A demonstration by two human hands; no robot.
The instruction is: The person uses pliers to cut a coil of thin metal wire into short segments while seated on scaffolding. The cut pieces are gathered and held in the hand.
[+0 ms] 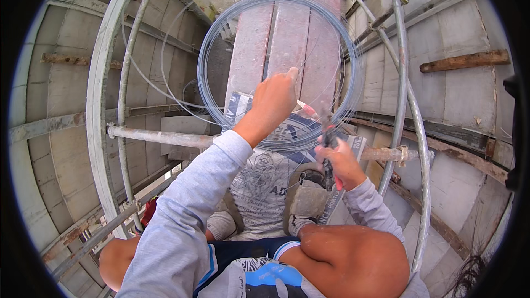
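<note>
A large coil of thin steel wire [201, 51] lies in front of me across planks and cement sacks. My left hand [275, 97] reaches over the coil's near side, its fingers curled together. A thin wire strand [311, 47] seems to run from its fingertips; the fingers hide most of the grip. In my right hand [345, 161] is a pair of pliers or cutters [327, 163] with black and red handles, its blurred jaws pointing away at the coil's near right. Cut or loose wire pieces [263, 174] are heaped on a printed cement sack [258, 211] between my feet.
Reddish planks [290, 29] extend ahead. Metal scaffold frames rise at the left [101, 91] and right [401, 70]. A horizontal pipe [161, 135] crosses beneath the coil. Loose wire loops [163, 54] stick out leftward. My shoe [308, 203] rests by the sack.
</note>
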